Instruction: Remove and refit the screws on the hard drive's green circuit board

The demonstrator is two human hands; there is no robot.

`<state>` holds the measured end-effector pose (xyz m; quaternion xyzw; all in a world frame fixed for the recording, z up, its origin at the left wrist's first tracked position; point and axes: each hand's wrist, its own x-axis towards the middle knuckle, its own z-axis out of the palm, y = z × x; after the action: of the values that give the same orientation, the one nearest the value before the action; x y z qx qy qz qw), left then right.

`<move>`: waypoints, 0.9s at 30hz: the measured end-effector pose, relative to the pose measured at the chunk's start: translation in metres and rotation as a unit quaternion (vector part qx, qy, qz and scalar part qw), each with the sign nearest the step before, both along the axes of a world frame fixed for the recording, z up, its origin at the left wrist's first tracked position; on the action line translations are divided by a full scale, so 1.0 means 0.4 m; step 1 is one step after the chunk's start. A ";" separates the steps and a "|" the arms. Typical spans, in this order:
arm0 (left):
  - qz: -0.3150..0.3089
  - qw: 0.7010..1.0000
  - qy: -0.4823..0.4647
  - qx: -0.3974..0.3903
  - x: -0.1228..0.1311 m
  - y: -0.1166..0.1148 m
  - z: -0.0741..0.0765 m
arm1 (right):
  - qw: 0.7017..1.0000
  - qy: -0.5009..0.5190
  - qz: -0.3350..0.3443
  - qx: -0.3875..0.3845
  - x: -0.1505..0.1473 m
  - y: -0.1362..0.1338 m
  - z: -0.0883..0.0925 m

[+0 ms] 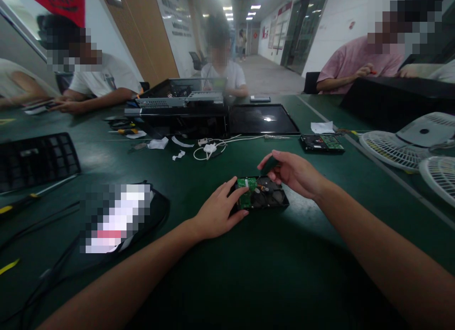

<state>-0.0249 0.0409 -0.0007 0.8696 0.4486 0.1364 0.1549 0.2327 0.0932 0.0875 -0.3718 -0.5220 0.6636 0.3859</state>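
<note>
A black hard drive [265,197] with a green circuit board lies on the green table [284,273] in front of me. My left hand [216,211] rests against its left end, fingers curled on the edge, holding it. My right hand [293,171] hovers over the drive's right back corner, thumb and fingers pinched on something small I cannot make out.
A second drive [322,143] lies further back right. An opened computer case [183,105], a dark panel [263,120], white cables [209,150], a screwdriver [33,196], a black grille [35,160] and white fan parts [408,145] surround me. Other people sit around the table.
</note>
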 end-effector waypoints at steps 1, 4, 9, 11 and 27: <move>-0.001 1.000 -0.001 0.001 0.000 0.000 0.000 | 1.000 0.005 0.004 -0.002 -0.001 -0.001 0.000; 0.000 1.000 -0.003 0.002 -0.001 0.000 -0.001 | 1.000 0.012 0.025 -0.012 -0.001 -0.003 0.001; 0.001 1.000 -0.001 0.005 0.001 -0.001 0.000 | 0.999 0.014 0.035 -0.006 0.001 -0.001 0.003; 0.000 1.000 -0.002 0.005 0.001 -0.002 0.001 | 0.999 -0.006 0.031 -0.004 0.000 -0.001 0.002; -0.002 1.000 -0.001 0.006 0.001 -0.002 0.004 | 0.999 -0.011 0.049 0.001 0.003 0.001 -0.011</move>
<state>-0.0246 0.0402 0.0008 0.8714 0.4459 0.1395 0.1499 0.2338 0.0938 0.0833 -0.3526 -0.5442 0.6774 0.3474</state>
